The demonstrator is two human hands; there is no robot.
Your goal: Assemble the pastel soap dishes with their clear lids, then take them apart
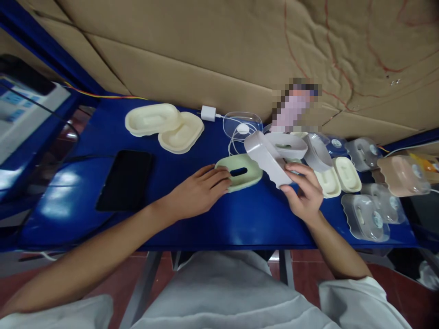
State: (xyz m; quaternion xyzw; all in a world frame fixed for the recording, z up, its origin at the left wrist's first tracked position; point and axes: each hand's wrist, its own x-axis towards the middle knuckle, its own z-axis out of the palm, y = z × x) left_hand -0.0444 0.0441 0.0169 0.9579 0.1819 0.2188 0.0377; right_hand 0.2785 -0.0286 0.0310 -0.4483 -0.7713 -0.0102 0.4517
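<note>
Head view: right hand [303, 194] pinches tilted grey box [265, 157] by near end, weak hold could drop it onto green lid [253, 176]; left hand [200, 191] fingers curl over lid, grip unclear.

Left forearm [113, 244] is bare and extends diagonally forward and inward; left wrist [164, 211] is nearly straight. Left hand [200, 192] is palm down, left fingers [219, 177] slightly bent and pointing right; its thumb is hidden, grip undetermined. Right forearm [339, 249], bare, angles forward and inward. Right hand [305, 194] pinches, right thumb [290, 196] opposing bent right fingers [303, 171]. Hands are apart.
</note>
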